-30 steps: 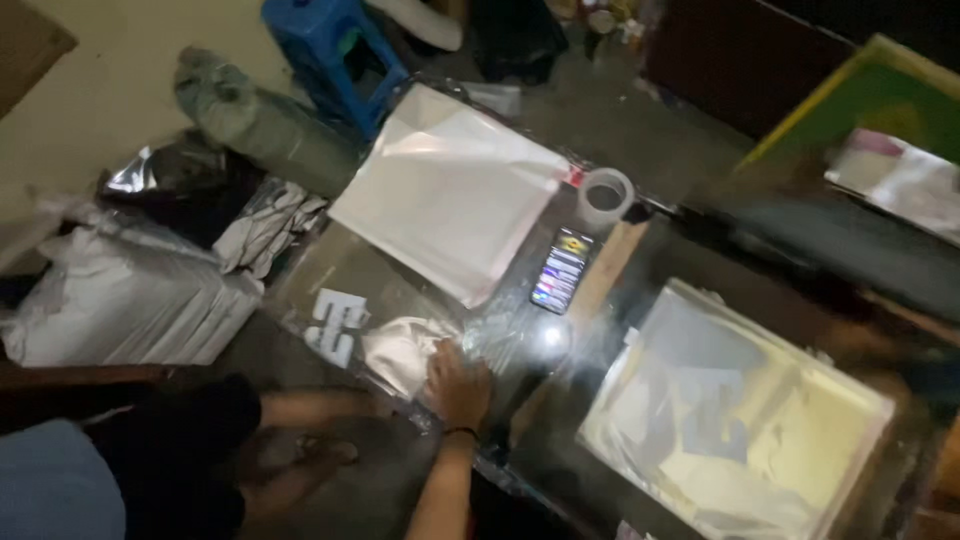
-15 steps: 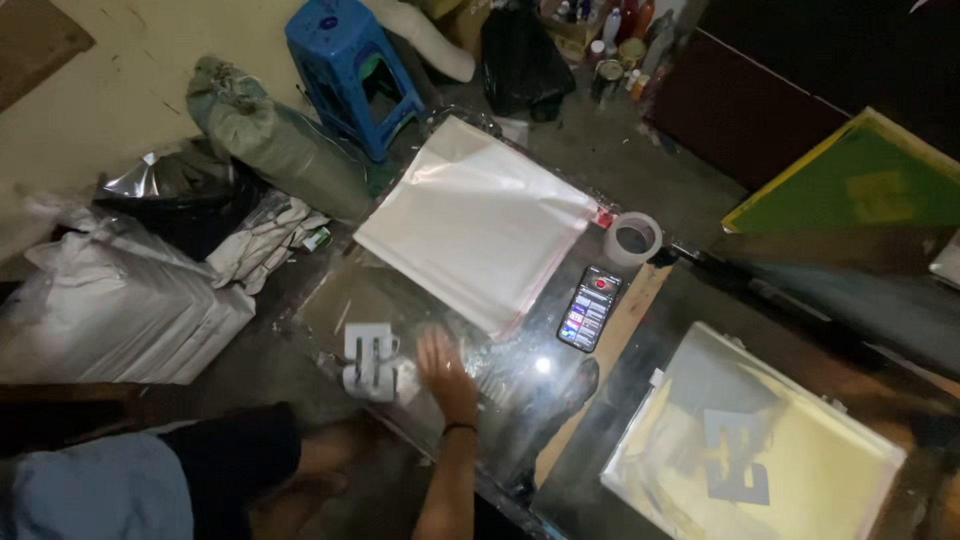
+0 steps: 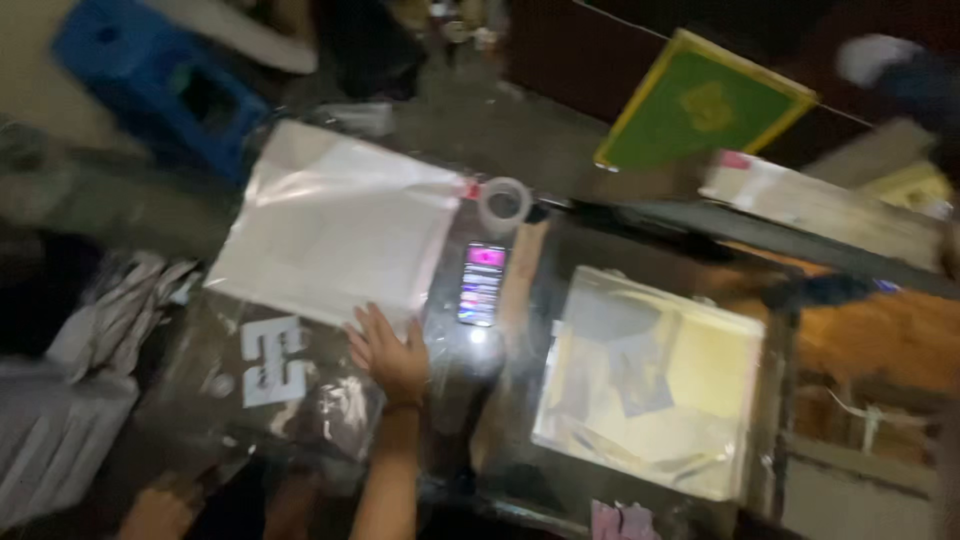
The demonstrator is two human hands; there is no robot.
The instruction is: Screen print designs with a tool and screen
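Note:
My left hand [image 3: 388, 352] lies flat, fingers spread, on a glass tabletop [image 3: 450, 400]. Its fingertips touch the near edge of a large stack of white sheets in clear plastic [image 3: 330, 225]. Just left of the hand lies a clear film with a white blocky graphic [image 3: 272, 360]. A phone with a lit screen [image 3: 482, 285] lies to the right of the hand, apart from it. Beyond the phone sits a roll of clear tape [image 3: 505, 203]. My right hand is out of sight. The picture is blurred.
A framed panel with yellowish and pale sheets [image 3: 655, 380] fills the table's right side. A green screen in a yellow frame [image 3: 705, 105] leans at the back. A blue plastic stool [image 3: 150, 85] and white bags [image 3: 60, 440] stand on the floor at left.
The view has swung right and closer. My left hand has moved from the film with the graphic up to the near edge of the white stack.

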